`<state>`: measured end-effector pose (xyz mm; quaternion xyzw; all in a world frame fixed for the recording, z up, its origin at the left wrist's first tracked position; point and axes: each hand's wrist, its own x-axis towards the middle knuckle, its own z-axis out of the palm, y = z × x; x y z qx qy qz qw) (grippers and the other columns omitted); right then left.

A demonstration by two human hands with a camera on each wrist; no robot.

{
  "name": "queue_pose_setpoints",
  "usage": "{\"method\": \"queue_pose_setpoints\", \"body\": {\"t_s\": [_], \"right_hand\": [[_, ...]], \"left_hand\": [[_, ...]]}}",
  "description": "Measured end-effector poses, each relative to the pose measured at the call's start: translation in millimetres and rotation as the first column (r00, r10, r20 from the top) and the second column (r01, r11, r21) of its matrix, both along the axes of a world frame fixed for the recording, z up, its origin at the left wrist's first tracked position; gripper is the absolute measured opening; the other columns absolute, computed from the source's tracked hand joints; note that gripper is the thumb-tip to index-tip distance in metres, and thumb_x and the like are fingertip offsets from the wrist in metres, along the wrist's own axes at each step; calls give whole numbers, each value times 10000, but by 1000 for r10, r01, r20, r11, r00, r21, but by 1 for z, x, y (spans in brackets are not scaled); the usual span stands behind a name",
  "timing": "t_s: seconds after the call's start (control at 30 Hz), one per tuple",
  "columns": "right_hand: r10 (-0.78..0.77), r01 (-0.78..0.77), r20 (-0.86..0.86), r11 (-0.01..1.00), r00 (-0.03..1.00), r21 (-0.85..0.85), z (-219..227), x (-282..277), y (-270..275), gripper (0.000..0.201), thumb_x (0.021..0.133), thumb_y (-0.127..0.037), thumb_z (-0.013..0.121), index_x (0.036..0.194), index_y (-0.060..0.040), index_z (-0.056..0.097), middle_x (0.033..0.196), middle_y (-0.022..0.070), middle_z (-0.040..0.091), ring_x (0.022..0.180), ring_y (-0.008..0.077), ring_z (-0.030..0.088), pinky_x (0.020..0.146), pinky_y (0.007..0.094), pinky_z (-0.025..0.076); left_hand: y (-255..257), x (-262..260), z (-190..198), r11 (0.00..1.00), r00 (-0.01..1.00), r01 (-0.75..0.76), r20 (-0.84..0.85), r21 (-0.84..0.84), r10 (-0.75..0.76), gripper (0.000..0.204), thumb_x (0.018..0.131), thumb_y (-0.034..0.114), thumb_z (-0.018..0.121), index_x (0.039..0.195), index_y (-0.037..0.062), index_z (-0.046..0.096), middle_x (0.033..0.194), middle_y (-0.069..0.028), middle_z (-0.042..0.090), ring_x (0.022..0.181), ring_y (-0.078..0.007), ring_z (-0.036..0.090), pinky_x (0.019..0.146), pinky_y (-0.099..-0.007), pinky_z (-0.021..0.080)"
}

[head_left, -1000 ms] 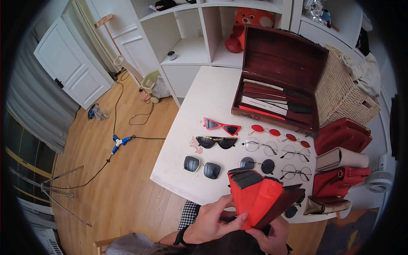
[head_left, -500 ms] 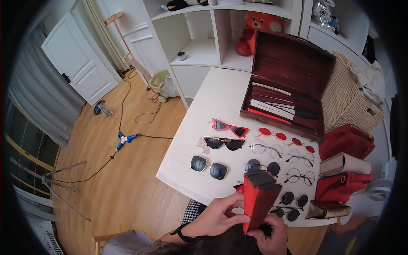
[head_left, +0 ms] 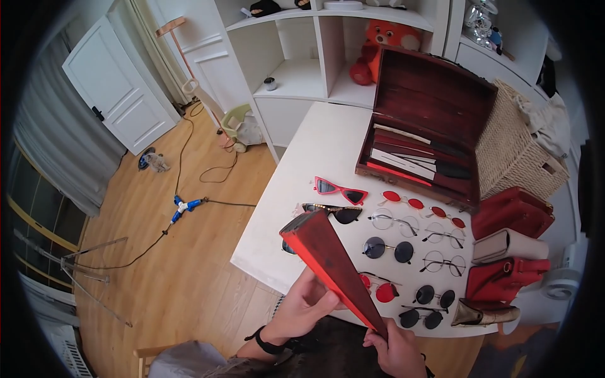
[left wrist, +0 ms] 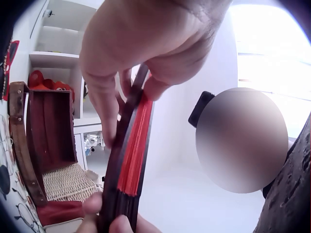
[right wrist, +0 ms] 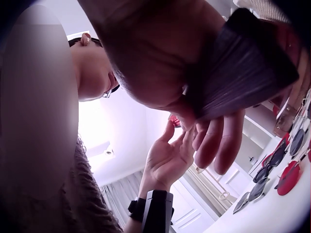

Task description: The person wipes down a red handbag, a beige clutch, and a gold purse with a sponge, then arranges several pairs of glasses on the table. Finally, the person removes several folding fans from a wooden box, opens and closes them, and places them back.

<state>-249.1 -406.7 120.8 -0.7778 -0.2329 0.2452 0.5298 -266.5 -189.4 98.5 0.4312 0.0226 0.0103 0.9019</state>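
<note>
Red and dark-edged, a folded fan (head_left: 334, 268) slanted through the lower centre of the head view, its broad end up and to the left, its narrow end down toward the right. The left hand (head_left: 305, 307) held it along the middle, the grip narrowed to the fan's own thickness; in the left wrist view its thumb lay against the red folds and its fingers against the dark side. The right hand (head_left: 400, 351), at the bottom of the frame, pinched the narrow end between thumb and curled fingers. Beyond the fan spread a white surface (head_left: 340, 138), where red-lensed sunglasses (head_left: 386, 291) lay just beside the fan, partly covered by it. Round dark sunglasses (head_left: 387, 250) lay farther up, and pink-framed sunglasses (head_left: 340, 190) higher still, left of them. At upper right, a dark red case (head_left: 435, 91) with its lid raised held more fans (head_left: 403, 162).
</note>
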Motion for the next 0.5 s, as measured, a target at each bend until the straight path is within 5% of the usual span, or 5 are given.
{"method": "queue_pose_setpoints", "body": {"t_s": [0.1,0.2,0.27,0.33,0.5], "right_hand": [[33,-32,34,999,999,-14,-1,1,-3,223,972,-120,561,1132,35,554,826,178,658,705,300,665,645,345,514],[63,-59,127,998,990,-28,0,3,-6,225,973,-137,564,1134,21,563,819,188,662,689,317,660,629,355,508],[27,-18,117,997,993,-75,2,5,-13,223,966,-146,576,1125,10,573,822,191,658,688,330,653,614,361,498],[-7,21,112,992,994,-124,7,8,-18,221,959,-155,587,1116,0,584,825,195,653,687,342,647,599,368,487],[3,31,232,989,973,-146,13,11,-34,185,923,-171,629,1036,-24,630,827,198,627,705,395,607,598,394,462]], "left_hand": [[6,7,15,972,986,124,82,201,-142,606,856,151,745,1307,9,366,1031,-244,652,1032,-413,650,866,-586,537],[10,6,10,985,976,98,177,143,-123,559,817,130,778,1219,9,409,971,-226,668,1001,-440,658,851,-595,544],[13,7,9,993,972,111,212,-31,-102,379,805,-24,746,1102,-7,510,1055,-206,661,1041,-376,658,926,-519,528],[16,11,6,989,966,-32,251,-145,68,410,807,28,766,1112,2,494,1047,-215,657,1016,-414,658,903,-556,530],[53,6,6,917,892,-397,214,-47,398,659,742,255,856,1165,57,391,986,-193,665,834,-427,695,741,-557,599]]}}
